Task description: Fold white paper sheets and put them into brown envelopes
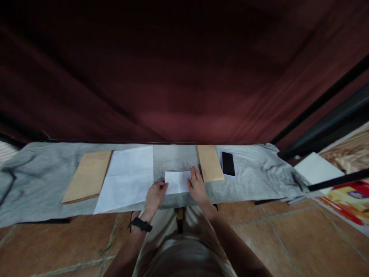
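A small folded sheet of white paper (pixel 176 182) lies on the grey cloth in front of me, with a crease running across its middle. My left hand (pixel 156 195) pinches its left edge between thumb and fingers. At the paper's right end, my right hand (pixel 197 187) rests with fingers stretched out, touching the sheet. Just beyond the right hand is a brown envelope (pixel 211 163), with a dark thin object, perhaps a pen (pixel 201 172), along its left edge. Larger white sheets (pixel 127 181) with fold lines lie to the left of my left hand.
A stack of brown envelopes (pixel 88 175) sits further left. A dark-screened phone (pixel 228 164) lies right of the single envelope. Grey cloth (pixel 253 169) covers the narrow table, which ends at a dark red curtain (pixel 184 96). A white box (pixel 317 169) and red-yellow packaging (pixel 351 200) stand far right.
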Action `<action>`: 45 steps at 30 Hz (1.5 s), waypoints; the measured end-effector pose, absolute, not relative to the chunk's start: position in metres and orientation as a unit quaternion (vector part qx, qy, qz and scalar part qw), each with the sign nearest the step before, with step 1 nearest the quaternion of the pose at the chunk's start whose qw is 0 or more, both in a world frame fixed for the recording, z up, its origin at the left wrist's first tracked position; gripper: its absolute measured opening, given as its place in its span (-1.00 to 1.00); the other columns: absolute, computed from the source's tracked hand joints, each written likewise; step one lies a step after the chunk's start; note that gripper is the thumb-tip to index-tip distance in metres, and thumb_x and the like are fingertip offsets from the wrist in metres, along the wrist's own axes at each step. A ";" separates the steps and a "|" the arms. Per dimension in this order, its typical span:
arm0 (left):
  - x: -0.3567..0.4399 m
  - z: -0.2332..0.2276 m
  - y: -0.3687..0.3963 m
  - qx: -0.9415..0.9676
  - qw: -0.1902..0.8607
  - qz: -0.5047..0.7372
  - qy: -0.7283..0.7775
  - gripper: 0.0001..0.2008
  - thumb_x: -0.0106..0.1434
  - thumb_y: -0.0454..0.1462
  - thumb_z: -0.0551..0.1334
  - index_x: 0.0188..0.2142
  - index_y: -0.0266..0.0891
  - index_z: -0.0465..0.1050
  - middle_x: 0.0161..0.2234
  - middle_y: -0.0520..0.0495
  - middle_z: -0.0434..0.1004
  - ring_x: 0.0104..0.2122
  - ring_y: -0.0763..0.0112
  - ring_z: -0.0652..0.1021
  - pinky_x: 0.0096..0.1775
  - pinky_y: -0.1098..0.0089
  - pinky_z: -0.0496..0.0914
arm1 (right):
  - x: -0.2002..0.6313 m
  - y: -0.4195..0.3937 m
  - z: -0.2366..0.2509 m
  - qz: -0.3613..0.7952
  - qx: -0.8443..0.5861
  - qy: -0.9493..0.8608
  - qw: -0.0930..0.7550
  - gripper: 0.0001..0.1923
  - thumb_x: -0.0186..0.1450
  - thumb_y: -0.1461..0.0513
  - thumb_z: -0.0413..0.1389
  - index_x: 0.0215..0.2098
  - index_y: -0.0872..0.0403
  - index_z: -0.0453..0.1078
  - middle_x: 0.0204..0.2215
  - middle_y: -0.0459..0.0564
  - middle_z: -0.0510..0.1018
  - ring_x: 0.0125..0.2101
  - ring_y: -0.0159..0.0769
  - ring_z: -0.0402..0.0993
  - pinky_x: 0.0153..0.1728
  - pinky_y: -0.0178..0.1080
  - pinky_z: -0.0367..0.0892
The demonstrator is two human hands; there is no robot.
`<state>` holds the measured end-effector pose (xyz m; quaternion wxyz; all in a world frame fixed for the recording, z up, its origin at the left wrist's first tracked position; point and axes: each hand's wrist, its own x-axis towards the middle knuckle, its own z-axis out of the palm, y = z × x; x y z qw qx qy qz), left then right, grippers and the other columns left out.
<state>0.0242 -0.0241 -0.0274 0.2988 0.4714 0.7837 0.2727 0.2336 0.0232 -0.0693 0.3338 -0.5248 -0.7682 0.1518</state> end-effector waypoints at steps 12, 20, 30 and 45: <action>0.032 -0.027 -0.026 0.503 0.229 0.170 0.816 -0.78 0.38 -0.13 0.14 -0.25 -0.14 0.53 -0.29 -0.12 0.67 -0.29 0.23 0.64 -0.30 0.38 0.35 | 0.219 -0.010 -0.071 0.083 -0.451 -0.863 0.214 -0.56 0.49 0.23 0.04 0.31 0.09 0.34 0.35 0.13 0.34 0.35 -0.10 0.22 0.36 0.04 0.14; 0.071 -0.031 -0.038 0.674 0.019 0.183 0.715 -0.52 0.48 -0.16 -0.06 0.23 -0.34 0.36 0.16 -0.37 0.51 0.17 0.03 0.50 0.17 0.08 0.37 | 0.217 -0.011 -0.076 0.076 -0.453 -0.864 0.206 -0.54 0.51 0.23 -0.03 0.35 0.11 0.30 0.37 0.14 0.29 0.36 -0.12 0.20 0.39 0.04 0.10; 0.081 -0.068 -0.046 0.791 -0.013 0.141 0.596 -0.31 0.47 0.01 -0.02 0.43 -0.36 0.06 0.41 -0.31 0.18 0.42 0.12 0.18 0.40 0.01 0.08 | 0.232 -0.018 -0.085 0.024 -0.440 -0.880 0.174 -0.45 0.51 0.24 -0.05 0.45 0.07 0.12 0.43 0.09 0.17 0.42 -0.13 0.05 0.42 0.06 -0.05; 0.057 -0.054 -0.063 0.821 -0.039 0.102 0.560 -0.29 0.39 0.08 0.14 0.43 -0.11 0.12 0.45 -0.34 0.04 0.44 0.03 0.11 0.39 -0.04 0.05 | 0.263 -0.028 -0.079 0.035 -0.496 -0.850 0.177 -0.45 0.55 0.18 -0.14 0.45 0.21 0.11 0.40 0.15 0.23 0.40 -0.09 0.10 0.38 0.03 0.00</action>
